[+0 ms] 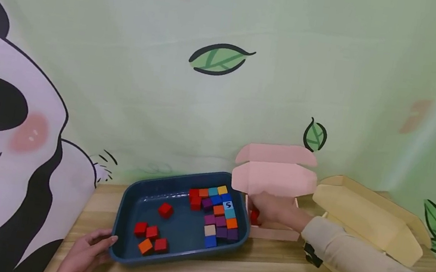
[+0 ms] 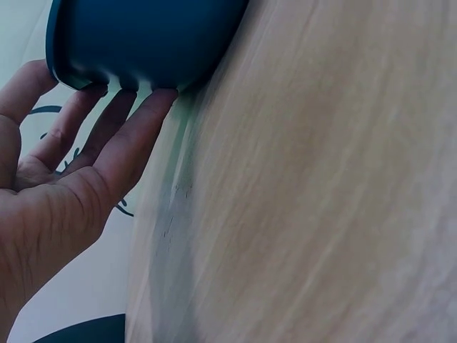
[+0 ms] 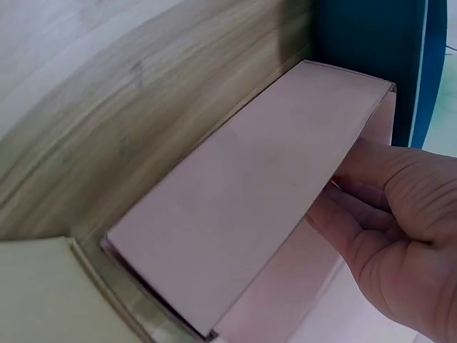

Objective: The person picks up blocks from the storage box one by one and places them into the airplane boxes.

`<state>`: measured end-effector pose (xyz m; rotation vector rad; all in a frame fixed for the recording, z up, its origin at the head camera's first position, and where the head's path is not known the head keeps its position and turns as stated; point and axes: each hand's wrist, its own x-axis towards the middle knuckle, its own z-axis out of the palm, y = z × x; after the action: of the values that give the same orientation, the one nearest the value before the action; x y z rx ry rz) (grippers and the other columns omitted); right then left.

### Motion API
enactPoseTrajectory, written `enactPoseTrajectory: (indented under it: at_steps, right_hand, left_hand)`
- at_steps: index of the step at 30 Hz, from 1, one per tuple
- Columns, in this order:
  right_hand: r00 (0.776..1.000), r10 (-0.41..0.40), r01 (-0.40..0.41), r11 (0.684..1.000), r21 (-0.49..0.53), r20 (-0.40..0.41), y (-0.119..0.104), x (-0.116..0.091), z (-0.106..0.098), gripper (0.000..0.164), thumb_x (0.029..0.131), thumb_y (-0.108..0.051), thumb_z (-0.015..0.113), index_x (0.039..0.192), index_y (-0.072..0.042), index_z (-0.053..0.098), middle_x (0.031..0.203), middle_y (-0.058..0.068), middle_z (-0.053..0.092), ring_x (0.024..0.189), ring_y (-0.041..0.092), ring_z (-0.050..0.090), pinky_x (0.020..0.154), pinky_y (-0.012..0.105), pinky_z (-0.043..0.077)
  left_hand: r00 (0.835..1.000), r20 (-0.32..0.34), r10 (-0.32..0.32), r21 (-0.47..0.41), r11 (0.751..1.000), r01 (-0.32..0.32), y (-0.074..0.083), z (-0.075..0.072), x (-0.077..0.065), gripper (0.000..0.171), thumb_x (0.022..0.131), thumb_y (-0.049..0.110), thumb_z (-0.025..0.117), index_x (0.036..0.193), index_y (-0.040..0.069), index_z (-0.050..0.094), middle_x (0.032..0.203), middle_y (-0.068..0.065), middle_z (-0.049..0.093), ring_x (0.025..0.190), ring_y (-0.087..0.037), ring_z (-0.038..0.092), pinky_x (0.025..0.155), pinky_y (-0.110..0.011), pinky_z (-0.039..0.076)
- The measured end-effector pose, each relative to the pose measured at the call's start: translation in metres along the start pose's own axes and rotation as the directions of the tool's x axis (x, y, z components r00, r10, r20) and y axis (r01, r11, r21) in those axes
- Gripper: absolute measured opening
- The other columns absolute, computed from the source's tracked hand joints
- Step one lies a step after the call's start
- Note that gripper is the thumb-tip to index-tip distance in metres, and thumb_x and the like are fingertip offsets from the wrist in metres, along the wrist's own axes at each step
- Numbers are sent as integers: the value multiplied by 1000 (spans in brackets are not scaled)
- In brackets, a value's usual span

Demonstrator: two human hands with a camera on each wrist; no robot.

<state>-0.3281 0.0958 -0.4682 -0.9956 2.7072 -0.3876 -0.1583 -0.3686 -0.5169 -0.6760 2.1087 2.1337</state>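
A dark blue tray (image 1: 173, 256) holds coloured cubes. My left hand (image 1: 88, 250) is at its near left corner, the thumb over the rim and the fingertips against the outer wall (image 2: 150, 43). Reaching into an open pink box (image 1: 274, 234) right of the tray is my right hand (image 1: 270, 208). Red cubes (image 1: 254, 217) show right by its fingertips in the head view. The box's side wall (image 3: 243, 193) hides those fingertips in the right wrist view, and I cannot tell whether they grip a cube.
Several loose red cubes (image 1: 165, 210) and an orange cube (image 1: 145, 246) lie in the tray's left half. Multicoloured cubes (image 1: 221, 221) sit packed along its right side, one marked 5. An open yellow box (image 1: 369, 217) stands on the right, partly behind my right forearm.
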Motion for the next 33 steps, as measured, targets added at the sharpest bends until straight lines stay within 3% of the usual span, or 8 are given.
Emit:
enactPoseTrajectory:
  at_steps: [3, 7, 10, 16, 24, 29, 33]
  right_hand:
    - [1000, -22, 22, 1000, 15, -14, -1, 1, 0, 33, 69, -3, 83, 92, -16, 63, 81, 0, 62, 74, 16, 53, 68, 28, 49]
    - [1000, -30, 31, 988, 151, -9, -4, 1, 0, 31, 68, 1, 82, 89, -14, 64, 84, 5, 65, 76, 19, 56, 71, 31, 52]
    - [1000, -20, 16, 980, 198, 17, -8, 3, 1, 27, 69, 1, 82, 86, -12, 66, 85, 7, 67, 75, 18, 57, 71, 31, 54]
    - [1000, 8, -12, 976, 218, 20, -10, 3, 2, 23, 64, 2, 84, 79, -6, 68, 79, 9, 69, 69, 15, 58, 66, 29, 54]
    - [992, 50, -79, 964, 253, 120, -7, -2, -1, 28, 70, -2, 82, 88, -14, 65, 91, 5, 65, 81, 17, 56, 76, 32, 54]
    - [982, 66, -106, 967, 232, 176, -9, -3, -11, 26, 72, 0, 79, 93, -10, 68, 96, 7, 66, 84, 19, 57, 75, 33, 55]
    - [980, 98, -130, 974, 187, 172, -15, -1, -27, 24, 75, 1, 75, 97, -7, 69, 99, 9, 65, 84, 20, 56, 72, 32, 56]
  left_hand:
    - [1000, 4, 8, -14, 1000, -8, -1, 0, -1, 44, 84, 15, 72, 121, -3, 55, 103, -7, 59, 91, -19, 60, 77, -40, 55]
    - [1000, 1, -4, 1, 1000, 4, -1, -2, -3, 41, 86, 14, 70, 121, -3, 56, 105, -6, 60, 91, -19, 60, 77, -40, 55]
    - [1000, -3, -8, 21, 1000, 8, 1, -3, -4, 43, 86, 15, 70, 122, -4, 55, 106, -6, 60, 92, -20, 61, 78, -40, 55]
    - [1000, -2, -14, 38, 999, 14, 3, 0, -2, 45, 84, 18, 72, 120, -2, 56, 101, -3, 59, 90, -18, 59, 77, -39, 55]
    - [1000, -3, 8, -7, 1000, -8, -4, 2, -2, 35, 85, 12, 71, 115, -2, 60, 100, -5, 63, 88, -20, 62, 76, -41, 55]
    - [1000, -8, 18, -17, 1000, -19, -6, 2, -1, 37, 85, 11, 70, 117, -5, 58, 101, -7, 64, 87, -22, 63, 75, -42, 55]
    - [1000, -7, 16, -3, 1000, -16, -1, 1, 0, 41, 86, 14, 70, 119, -5, 56, 101, -7, 61, 88, -21, 61, 75, -41, 55]
